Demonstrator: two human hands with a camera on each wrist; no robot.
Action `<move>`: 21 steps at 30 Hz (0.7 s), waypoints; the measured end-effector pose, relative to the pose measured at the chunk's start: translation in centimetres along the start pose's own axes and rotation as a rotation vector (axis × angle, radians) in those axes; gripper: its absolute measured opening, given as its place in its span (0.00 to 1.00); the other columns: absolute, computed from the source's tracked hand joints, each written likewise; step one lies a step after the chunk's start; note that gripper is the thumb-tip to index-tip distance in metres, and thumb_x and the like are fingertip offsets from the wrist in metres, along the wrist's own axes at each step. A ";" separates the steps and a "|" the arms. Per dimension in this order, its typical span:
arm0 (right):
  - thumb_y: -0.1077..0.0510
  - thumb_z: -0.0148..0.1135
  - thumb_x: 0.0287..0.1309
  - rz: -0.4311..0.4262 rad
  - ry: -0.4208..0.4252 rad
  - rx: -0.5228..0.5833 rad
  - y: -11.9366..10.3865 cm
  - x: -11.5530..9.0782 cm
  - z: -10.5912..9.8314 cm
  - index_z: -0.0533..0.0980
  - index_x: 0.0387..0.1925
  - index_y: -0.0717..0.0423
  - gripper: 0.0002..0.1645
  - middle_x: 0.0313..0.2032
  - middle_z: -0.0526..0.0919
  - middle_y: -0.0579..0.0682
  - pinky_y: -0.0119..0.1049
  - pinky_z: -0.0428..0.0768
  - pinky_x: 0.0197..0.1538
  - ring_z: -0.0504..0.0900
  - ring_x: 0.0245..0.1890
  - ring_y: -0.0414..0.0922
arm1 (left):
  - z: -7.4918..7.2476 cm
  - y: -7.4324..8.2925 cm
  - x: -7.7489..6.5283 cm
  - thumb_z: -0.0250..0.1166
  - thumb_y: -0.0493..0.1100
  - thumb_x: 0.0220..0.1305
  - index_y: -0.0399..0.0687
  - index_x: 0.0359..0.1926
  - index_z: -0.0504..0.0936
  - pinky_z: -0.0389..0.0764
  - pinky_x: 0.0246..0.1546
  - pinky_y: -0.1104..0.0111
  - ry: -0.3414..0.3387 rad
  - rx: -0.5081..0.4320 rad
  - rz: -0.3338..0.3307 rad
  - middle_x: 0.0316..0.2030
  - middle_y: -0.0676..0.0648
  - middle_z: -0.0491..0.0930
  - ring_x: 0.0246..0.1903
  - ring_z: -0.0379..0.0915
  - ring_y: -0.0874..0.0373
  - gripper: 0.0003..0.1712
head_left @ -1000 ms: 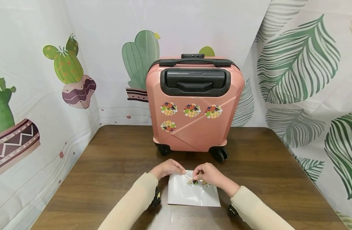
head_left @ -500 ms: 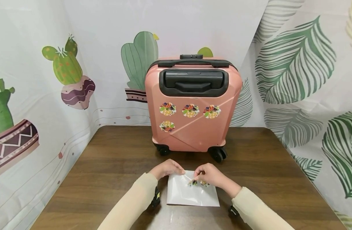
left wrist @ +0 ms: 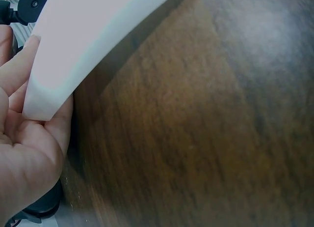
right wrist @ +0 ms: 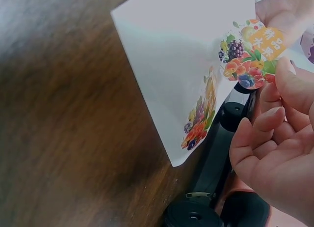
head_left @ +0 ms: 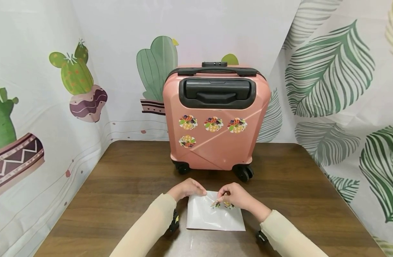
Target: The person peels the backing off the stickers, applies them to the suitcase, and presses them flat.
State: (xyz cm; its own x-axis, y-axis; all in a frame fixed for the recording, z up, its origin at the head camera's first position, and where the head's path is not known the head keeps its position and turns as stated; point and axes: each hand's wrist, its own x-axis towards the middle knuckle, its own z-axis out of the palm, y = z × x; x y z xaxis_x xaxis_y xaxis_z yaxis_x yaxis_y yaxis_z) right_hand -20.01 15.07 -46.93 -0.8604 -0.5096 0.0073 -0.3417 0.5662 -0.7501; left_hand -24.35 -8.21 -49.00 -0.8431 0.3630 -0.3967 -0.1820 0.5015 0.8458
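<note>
A white sticker sheet [head_left: 212, 219] lies tilted in front of the suitcase. My left hand [head_left: 188, 187] grips its upper left edge, thumb on top; the left wrist view shows the sheet's white underside [left wrist: 93, 35] between thumb and fingers. With thumb and forefinger, my right hand [head_left: 236, 195] pinches the edge of a round fruit sticker [right wrist: 252, 55], which looks partly lifted from the sheet. Another fruit sticker [right wrist: 200, 116] lies flat on the sheet beside it. On the pink suitcase [head_left: 222, 150] are several matching stickers: three in a row, one below at the left [head_left: 187, 141].
The suitcase stands upright at the back of the brown wooden table [head_left: 129, 185], its black wheels [head_left: 243, 172] just beyond the hands. Behind it hangs a cloth [head_left: 119, 28] printed with cacti and leaves.
My right hand has shifted slightly to the right, still pinching the sticker. My left hand keeps its hold on the sheet, and the suitcase stays in place.
</note>
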 end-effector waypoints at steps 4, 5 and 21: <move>0.62 0.72 0.58 -0.007 0.001 -0.001 0.1 0.0 0.0 0.83 0.28 0.60 0.06 0.25 0.82 0.46 0.27 0.70 0.28 0.69 0.24 0.32 | 0.1 0.0 -0.1 0.71 0.36 0.63 0.32 0.45 0.89 0.81 0.39 0.70 0.002 0.006 0.001 0.42 0.42 0.90 0.32 0.77 0.62 0.12; 0.62 0.72 0.59 -0.009 0.002 -0.001 0.1 0.0 -0.1 0.83 0.28 0.60 0.06 0.25 0.82 0.46 0.27 0.70 0.28 0.69 0.24 0.32 | 0.1 0.0 -0.1 0.71 0.36 0.63 0.32 0.45 0.89 0.81 0.39 0.70 0.003 0.005 0.000 0.42 0.42 0.90 0.32 0.77 0.62 0.12; 0.62 0.70 0.60 0.002 0.014 0.033 0.1 -0.2 -0.5 0.84 0.30 0.61 0.05 0.26 0.84 0.49 0.28 0.71 0.29 0.70 0.24 0.32 | 0.1 0.2 -0.1 0.71 0.36 0.63 0.33 0.44 0.89 0.82 0.41 0.69 0.002 0.005 -0.011 0.42 0.42 0.90 0.33 0.77 0.62 0.11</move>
State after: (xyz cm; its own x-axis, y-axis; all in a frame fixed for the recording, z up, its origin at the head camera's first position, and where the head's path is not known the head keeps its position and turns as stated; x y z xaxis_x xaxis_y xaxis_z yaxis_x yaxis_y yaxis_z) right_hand -20.09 15.56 -46.70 -0.8662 -0.4995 0.0150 -0.3277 0.5453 -0.7715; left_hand -24.28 -8.05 -48.85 -0.8420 0.3563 -0.4050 -0.1882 0.5095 0.8396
